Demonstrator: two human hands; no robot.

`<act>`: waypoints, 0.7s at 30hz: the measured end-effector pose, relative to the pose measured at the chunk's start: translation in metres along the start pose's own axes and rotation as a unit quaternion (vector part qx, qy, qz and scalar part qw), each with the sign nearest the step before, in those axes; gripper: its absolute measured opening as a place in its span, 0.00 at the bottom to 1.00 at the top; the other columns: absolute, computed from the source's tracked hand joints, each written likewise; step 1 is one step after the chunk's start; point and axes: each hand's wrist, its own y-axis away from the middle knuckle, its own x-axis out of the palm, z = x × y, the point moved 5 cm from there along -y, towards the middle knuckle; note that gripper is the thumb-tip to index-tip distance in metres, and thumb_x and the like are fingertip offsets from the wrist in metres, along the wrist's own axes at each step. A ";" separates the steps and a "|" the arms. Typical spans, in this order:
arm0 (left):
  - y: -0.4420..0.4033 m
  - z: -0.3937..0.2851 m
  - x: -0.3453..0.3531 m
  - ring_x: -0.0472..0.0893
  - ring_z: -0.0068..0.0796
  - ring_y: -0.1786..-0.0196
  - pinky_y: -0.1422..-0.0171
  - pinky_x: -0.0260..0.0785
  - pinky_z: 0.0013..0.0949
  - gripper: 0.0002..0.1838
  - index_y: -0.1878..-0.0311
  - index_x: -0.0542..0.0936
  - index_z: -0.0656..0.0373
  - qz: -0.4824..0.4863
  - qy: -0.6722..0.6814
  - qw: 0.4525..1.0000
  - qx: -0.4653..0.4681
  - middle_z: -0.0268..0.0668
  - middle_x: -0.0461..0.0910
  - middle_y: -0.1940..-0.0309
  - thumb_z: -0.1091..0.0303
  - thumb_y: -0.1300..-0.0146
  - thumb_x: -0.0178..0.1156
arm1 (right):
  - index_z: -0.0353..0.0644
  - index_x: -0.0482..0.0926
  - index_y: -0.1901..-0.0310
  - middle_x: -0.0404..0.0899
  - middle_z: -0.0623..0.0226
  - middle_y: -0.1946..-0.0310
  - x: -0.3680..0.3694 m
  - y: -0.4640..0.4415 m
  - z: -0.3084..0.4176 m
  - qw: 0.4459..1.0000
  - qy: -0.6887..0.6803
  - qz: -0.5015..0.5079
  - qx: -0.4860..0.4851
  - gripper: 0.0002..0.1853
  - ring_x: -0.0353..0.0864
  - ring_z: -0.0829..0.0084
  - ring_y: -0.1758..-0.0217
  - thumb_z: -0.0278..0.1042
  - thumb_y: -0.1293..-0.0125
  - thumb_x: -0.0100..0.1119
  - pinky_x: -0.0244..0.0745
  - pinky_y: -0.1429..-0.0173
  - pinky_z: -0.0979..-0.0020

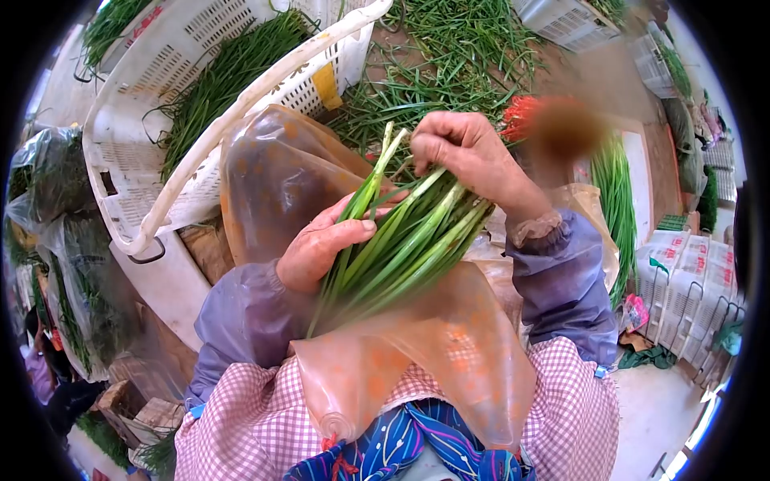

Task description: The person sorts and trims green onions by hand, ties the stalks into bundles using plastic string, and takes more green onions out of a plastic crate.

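A bunch of long green stalks with pale ends lies over my lap, the pale ends pointing up and away from me. My left hand is wrapped round the left side of the bunch, its thumb lying across the leaves. At the pale ends, my right hand is closed with thumb and fingers pinched together. What those fingertips hold is too small to make out. Under the bunch, a clear orange-patterned plastic apron covers my knees.
A white basket of green stalks stands at the upper left. Loose leaves litter the floor ahead. Red bands and more long stalks are at right, near wrapped crates. A brown blur hides part of the upper right.
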 end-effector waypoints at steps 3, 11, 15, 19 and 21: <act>-0.003 0.001 0.000 0.69 0.37 0.34 0.29 0.59 0.39 0.33 0.31 0.57 0.67 0.009 0.009 1.000 -0.006 0.47 0.63 0.33 0.69 0.39 0.50 | 0.34 0.73 0.50 0.79 0.69 0.69 -0.005 0.001 -0.011 0.989 -0.139 -0.037 0.043 0.14 0.76 0.80 0.69 0.31 0.34 0.56 0.72 0.64 0.78; 0.000 -0.002 0.002 0.71 0.37 0.37 0.31 0.60 0.38 0.33 0.31 0.59 0.66 -0.013 -0.033 0.999 -0.007 0.47 0.66 0.36 0.64 0.39 0.51 | 0.33 0.80 0.59 0.77 0.75 0.72 0.009 -0.001 -0.005 0.976 -0.031 0.208 0.055 0.12 0.72 0.84 0.68 0.34 0.37 0.61 0.70 0.63 0.78; -0.001 0.000 0.002 0.71 0.37 0.37 0.31 0.61 0.39 0.33 0.32 0.58 0.66 -0.003 -0.015 1.000 -0.019 0.49 0.67 0.37 0.64 0.39 0.51 | 0.36 0.78 0.66 0.77 0.74 0.74 -0.003 0.003 -0.005 0.993 -0.005 0.116 0.012 0.10 0.74 0.85 0.71 0.35 0.35 0.59 0.71 0.66 0.79; -0.003 -0.001 0.002 0.71 0.38 0.38 0.32 0.63 0.39 0.34 0.31 0.57 0.65 0.013 -0.029 0.999 -0.020 0.50 0.68 0.38 0.65 0.39 0.52 | 0.38 0.75 0.66 0.76 0.68 0.78 -0.075 0.013 -0.021 0.938 -0.284 -0.186 -0.077 0.02 0.79 0.74 0.77 0.26 0.36 0.54 0.80 0.66 0.71; -0.002 0.000 0.002 0.71 0.38 0.38 0.33 0.64 0.39 0.34 0.31 0.56 0.64 0.011 -0.045 0.999 -0.020 0.51 0.67 0.38 0.66 0.40 0.52 | 0.37 0.74 0.65 0.74 0.69 0.78 -0.147 0.021 -0.059 0.836 -0.486 -0.196 -0.163 0.01 0.75 0.76 0.76 0.23 0.37 0.55 0.80 0.61 0.69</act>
